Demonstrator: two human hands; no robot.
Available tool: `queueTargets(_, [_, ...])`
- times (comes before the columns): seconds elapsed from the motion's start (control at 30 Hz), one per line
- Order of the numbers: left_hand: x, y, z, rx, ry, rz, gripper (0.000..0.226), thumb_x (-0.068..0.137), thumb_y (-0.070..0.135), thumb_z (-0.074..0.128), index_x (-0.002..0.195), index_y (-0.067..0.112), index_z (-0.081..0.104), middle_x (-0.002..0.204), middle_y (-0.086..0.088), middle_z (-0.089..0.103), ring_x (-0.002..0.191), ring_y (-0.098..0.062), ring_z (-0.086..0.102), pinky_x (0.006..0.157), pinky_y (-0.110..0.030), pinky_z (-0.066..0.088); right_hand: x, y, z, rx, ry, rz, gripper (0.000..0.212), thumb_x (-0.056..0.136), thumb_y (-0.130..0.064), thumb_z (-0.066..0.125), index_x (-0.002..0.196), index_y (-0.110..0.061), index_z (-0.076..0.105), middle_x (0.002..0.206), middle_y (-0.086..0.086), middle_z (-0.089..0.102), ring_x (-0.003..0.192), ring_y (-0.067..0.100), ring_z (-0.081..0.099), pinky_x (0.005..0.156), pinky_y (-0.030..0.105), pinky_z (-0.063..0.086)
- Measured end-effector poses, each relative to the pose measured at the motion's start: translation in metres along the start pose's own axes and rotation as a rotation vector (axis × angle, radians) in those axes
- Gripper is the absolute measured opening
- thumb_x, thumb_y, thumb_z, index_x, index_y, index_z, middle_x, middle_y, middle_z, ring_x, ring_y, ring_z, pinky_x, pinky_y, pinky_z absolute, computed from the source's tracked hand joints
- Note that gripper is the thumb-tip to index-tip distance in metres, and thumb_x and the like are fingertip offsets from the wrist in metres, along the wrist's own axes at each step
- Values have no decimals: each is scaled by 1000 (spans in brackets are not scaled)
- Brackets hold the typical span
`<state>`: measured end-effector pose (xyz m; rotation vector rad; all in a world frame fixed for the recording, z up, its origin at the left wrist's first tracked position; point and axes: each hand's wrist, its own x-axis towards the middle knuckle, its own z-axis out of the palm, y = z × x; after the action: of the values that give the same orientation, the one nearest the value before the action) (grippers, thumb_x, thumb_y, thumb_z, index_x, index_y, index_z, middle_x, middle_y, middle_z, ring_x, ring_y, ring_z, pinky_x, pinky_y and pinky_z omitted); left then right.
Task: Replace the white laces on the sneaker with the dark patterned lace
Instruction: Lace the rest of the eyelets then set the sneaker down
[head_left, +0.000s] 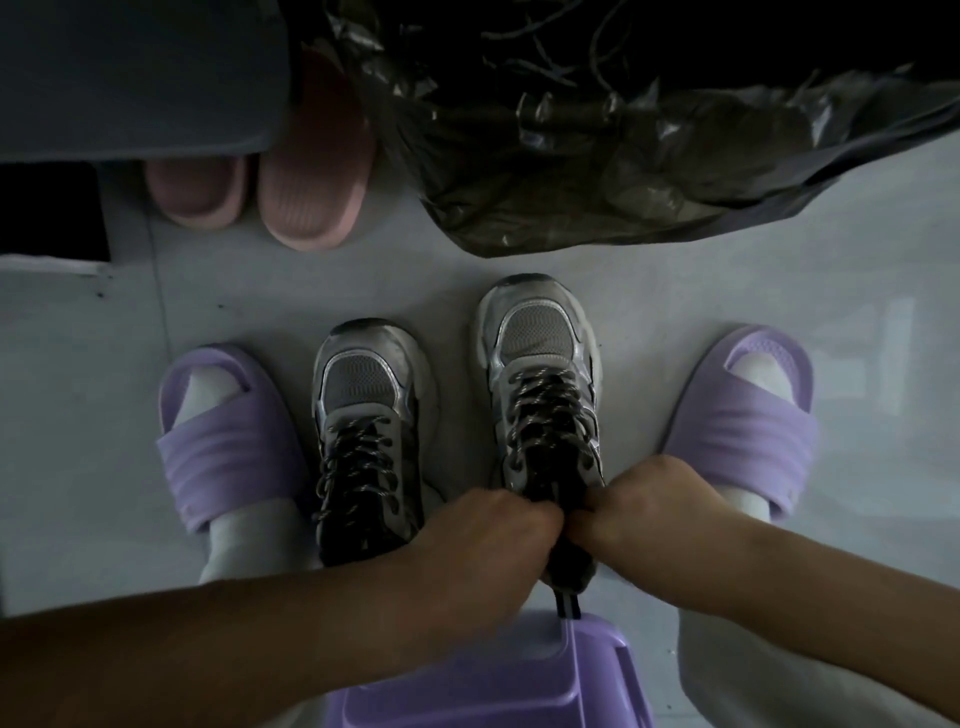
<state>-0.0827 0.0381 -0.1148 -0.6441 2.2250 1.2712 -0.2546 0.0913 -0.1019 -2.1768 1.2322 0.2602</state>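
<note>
Two grey sneakers stand side by side on the pale floor, toes pointing away from me. The left sneaker (370, 415) carries a dark patterned lace through its eyelets. The right sneaker (540, 374) also has a dark patterned lace (546, 415) threaded up its front. My left hand (488, 540) and my right hand (649, 509) meet at the tongue end of the right sneaker, both closed on the lace ends there. The fingers hide the lace ends and the top eyelets. No white lace shows.
My feet in purple slippers (228, 441) (748, 415) flank the sneakers. A purple plastic stool (498, 680) sits below my hands. A dark plastic bag (623, 145) lies at the top right, pink slippers (306, 192) at the top left beside another person's grey trouser leg.
</note>
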Motion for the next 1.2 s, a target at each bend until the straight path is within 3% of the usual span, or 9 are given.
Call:
queueTargets(0.13, [-6,2,1,138,-44,172,28,86,10,29,97,12,54,105,-8,54,95,-26,54,79,-38,47,-4,-3,-4,-62,-9,-88,28,39,-23,79,40,-22,51,40,-7,49,30,11,44,39,16,20])
queueTargets(0.27, [-9,10,2,329,-82,217,23,79,34,47,67,29,65,65,9,61,55,-8,59,44,-18,35,-4,-2,-12,46,88,-87,15,60,-23,71,56,-24,57,58,-6,55,40,17,47,38,22,30])
queueTargets(0.47, [-19,16,-21,300,-67,102,37,76,64,50,87,33,69,87,12,65,67,-4,59,46,-22,39,4,-6,-15,-22,2,-69,17,60,-22,76,55,-24,60,54,-7,55,37,14,50,37,20,30])
queueTargets(0.53, [-27,2,-43,108,-81,136,43,88,55,43,109,22,61,111,4,59,92,-18,61,68,-29,49,1,-12,-23,28,58,-58,16,71,-29,71,59,-24,62,54,-6,55,37,17,49,36,22,32])
queueTargets(0.6, [-39,-16,-79,-100,-113,45,44,90,48,36,105,17,63,104,0,61,93,-17,59,82,-35,47,2,-17,-33,120,102,-30,19,80,-33,61,63,-25,62,55,-6,55,41,18,50,37,24,36])
queueTargets(0.7, [-72,-66,-117,-140,180,-235,37,86,44,40,90,16,64,83,2,65,73,-10,59,75,-34,48,26,-27,-55,475,45,62,25,84,-33,48,66,-23,62,59,-7,58,49,7,53,45,20,42])
queueTargets(0.8, [-99,-95,-110,-59,136,-353,12,86,31,62,88,20,66,83,6,67,74,-3,60,66,-9,42,66,-40,-56,796,-76,218,14,87,-28,53,81,-20,63,68,-9,68,60,-6,61,61,11,47])
queueTargets(0.93, [-105,-96,-68,-254,85,-322,16,82,22,71,93,14,64,81,9,66,74,-4,61,71,-17,46,93,-55,-32,754,-171,306,18,88,-35,57,92,-18,59,80,-5,66,77,9,62,77,27,51])
queueTargets(1.2, [-102,-97,-43,-271,274,-288,9,82,17,68,88,12,64,74,14,52,68,-5,53,66,-12,41,97,-71,-5,792,120,310,12,84,-25,63,77,-24,53,78,-12,48,69,-3,49,65,4,36])
